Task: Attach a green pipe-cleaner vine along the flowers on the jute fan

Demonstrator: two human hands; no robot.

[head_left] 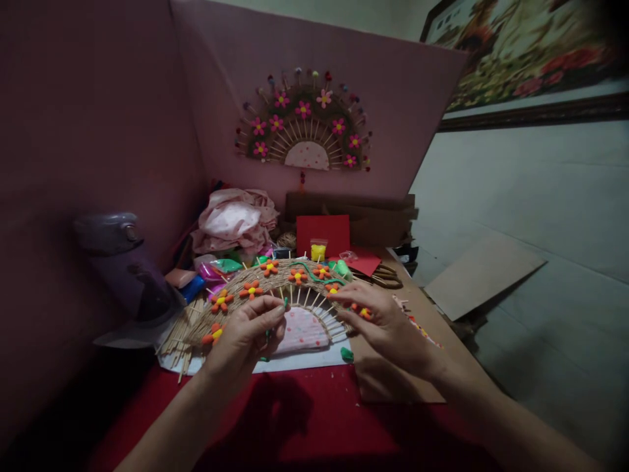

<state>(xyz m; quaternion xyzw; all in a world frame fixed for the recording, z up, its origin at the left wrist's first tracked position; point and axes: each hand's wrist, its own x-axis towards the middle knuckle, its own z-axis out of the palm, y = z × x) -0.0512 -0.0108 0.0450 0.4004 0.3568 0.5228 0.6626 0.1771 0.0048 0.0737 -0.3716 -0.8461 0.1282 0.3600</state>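
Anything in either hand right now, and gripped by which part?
Left hand: a green piece, pinched near its upper tip between thumb and finger. Right hand: I can't tell whether it holds anything.

I'm looking through a single head-worn camera, set above and behind the left hand (258, 321) and right hand (378, 324), facing forward and angled down. Both forearms enter along my lower edge, so the hands sit near the lens, a little below mid-frame. Past them, my view crosses the woven fan (282, 280) and reaches the pink board (393, 118) farther off. It spreads wide, taking in a flask (132, 275) left of the left hand and a pale wall (531, 196) beyond the right hand.
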